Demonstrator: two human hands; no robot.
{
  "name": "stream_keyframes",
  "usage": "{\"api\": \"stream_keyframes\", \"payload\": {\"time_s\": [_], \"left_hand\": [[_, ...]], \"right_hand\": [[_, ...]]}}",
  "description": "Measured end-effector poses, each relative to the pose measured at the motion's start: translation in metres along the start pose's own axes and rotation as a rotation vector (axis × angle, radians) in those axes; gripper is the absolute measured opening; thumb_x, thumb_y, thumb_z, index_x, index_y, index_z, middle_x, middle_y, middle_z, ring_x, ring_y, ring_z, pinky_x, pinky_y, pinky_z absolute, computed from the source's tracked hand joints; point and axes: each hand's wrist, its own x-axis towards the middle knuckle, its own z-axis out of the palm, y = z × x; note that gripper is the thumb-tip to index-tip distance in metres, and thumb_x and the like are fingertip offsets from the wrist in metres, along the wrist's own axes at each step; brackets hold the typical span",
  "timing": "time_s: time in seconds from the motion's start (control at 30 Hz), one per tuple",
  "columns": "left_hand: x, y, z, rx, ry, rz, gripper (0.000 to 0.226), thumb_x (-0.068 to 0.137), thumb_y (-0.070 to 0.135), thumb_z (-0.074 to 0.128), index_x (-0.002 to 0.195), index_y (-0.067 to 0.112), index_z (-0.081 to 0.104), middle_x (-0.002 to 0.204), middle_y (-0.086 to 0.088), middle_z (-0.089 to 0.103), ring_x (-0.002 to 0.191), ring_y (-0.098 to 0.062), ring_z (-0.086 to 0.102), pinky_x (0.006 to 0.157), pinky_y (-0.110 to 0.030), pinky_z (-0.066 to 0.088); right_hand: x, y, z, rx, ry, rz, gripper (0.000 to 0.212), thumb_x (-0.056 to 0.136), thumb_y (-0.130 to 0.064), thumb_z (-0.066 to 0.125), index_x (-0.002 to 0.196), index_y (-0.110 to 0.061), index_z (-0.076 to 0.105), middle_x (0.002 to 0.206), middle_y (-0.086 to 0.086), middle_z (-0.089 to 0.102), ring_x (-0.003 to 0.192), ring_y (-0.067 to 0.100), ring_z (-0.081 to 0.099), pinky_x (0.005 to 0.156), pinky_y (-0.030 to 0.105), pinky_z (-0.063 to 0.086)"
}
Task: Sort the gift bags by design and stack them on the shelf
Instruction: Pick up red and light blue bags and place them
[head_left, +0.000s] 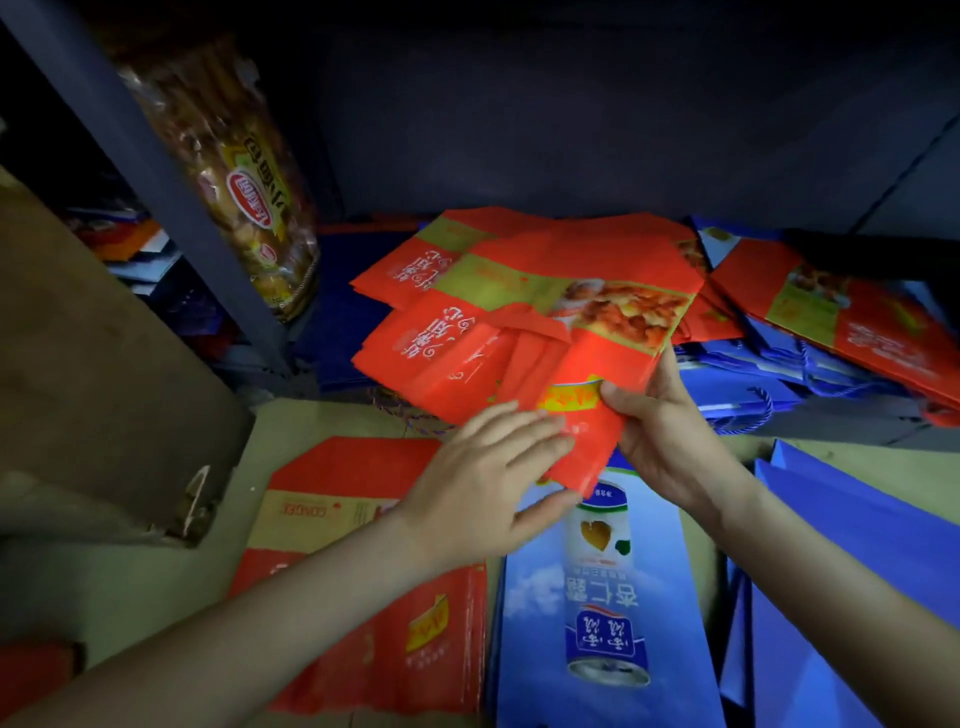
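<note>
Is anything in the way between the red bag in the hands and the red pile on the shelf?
Nothing visible. The right hand grips the red bag at its near edge, the left hand lies flat on it, and its far end overlaps the red pile.

You can read "CONGEE", upside down, on the red-and-tan bag (311, 512). The blue bag (597, 592) bears "杏仁露", also upside down; the white script on the red bags (519, 270) is too blurred.

On the shelf (852, 434), the gift-bag stack (519, 291) lies centrally, with a second bag pile (841, 322) to its right. A snack packet (244, 197) leans beside the shelf upright (156, 171), rear left. Three flat bags (597, 623) lie side by side before the shelf.
</note>
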Motion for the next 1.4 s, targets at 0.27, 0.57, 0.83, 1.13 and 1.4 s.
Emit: {"api": "stream_keyframes", "payload": {"time_s": [0.27,0.57,0.83,1.13,1.4], "left_hand": [[-0.107,-0.069,-0.013,-0.348,0.092,-1.168,0.08,0.08,0.057,0.063,0.147,0.042,0.022,0.15,-0.011,0.031,0.137,-0.026,0.032,0.113,-0.041,0.027],[-0.217,-0.055,-0.026,-0.242,0.105,-1.039,0.079,0.087,0.007,0.063,0.149,0.026,0.017,0.148,0.007,0.025,0.132,-0.006,0.029,0.101,-0.012,0.023],[-0.271,-0.062,-0.029,-0.085,-0.06,-1.214,0.077,0.091,0.006,0.056,0.151,0.025,0.01,0.12,-0.02,0.041,0.102,-0.041,0.054,0.082,-0.039,0.043],[-0.285,-0.092,0.012,0.079,-0.585,-1.222,0.088,0.085,0.036,0.063,0.152,0.027,0.006,0.151,-0.022,0.002,0.134,-0.042,0.019,0.111,-0.044,0.023],[-0.217,-0.096,0.015,0.105,-0.76,-0.976,0.067,0.089,0.022,0.05,0.15,0.018,0.021,0.157,-0.018,-0.005,0.144,-0.036,0.003,0.116,-0.046,0.014]], "right_hand": [[-0.046,0.052,-0.009,-0.095,-0.216,0.322,0.07,0.079,0.011,0.05,0.133,-0.032,0.046,0.114,0.009,0.066,0.089,0.022,0.069,0.072,0.035,0.059],[-0.069,0.134,0.018,-1.011,-0.245,0.082,0.084,0.09,-0.004,0.053,0.149,-0.028,-0.003,0.146,-0.003,0.036,0.131,0.014,0.041,0.101,0.024,0.039],[-0.079,0.205,0.043,-1.215,-0.37,0.074,0.11,0.086,0.005,0.05,0.129,-0.048,-0.036,0.152,0.015,0.03,0.105,0.037,0.058,0.079,0.028,0.044],[-0.063,0.229,0.029,-1.714,-0.306,0.17,0.104,0.085,-0.02,0.061,0.145,-0.027,-0.024,0.157,0.009,0.007,0.135,0.031,0.027,0.103,0.041,0.035],[-0.037,0.19,0.027,-1.852,-0.497,0.003,0.075,0.09,-0.033,0.054,0.151,-0.013,0.015,0.155,0.013,0.021,0.135,0.027,0.025,0.11,0.044,0.029]]}}
